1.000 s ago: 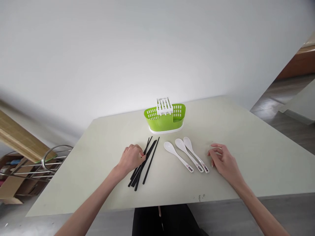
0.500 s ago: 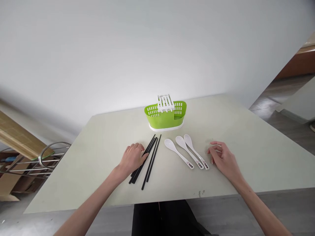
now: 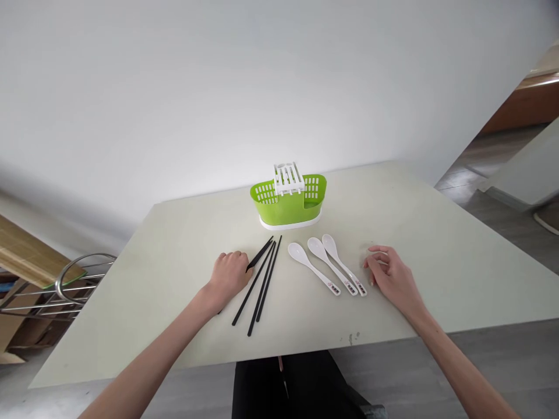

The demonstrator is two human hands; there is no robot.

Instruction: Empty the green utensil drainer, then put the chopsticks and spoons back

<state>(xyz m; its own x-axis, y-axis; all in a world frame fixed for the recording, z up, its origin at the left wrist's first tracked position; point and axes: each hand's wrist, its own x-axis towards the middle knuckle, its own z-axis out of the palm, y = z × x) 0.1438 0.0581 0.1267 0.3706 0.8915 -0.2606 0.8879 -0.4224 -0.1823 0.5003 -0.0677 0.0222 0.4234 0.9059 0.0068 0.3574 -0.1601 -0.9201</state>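
The left hand has now closed its grip on some black chopsticks, left of the tabletop's middle. Three loose chopsticks now fan out beside it, making two groups. The green basket sits by the back edge. White spoons lie in front. The right hand's grip is loose, holding nothing.

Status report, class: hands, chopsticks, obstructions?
Left hand gripping black chopsticks. Three loose chopsticks beside it. Right hand empty, near white spoons. No obstruction seen.
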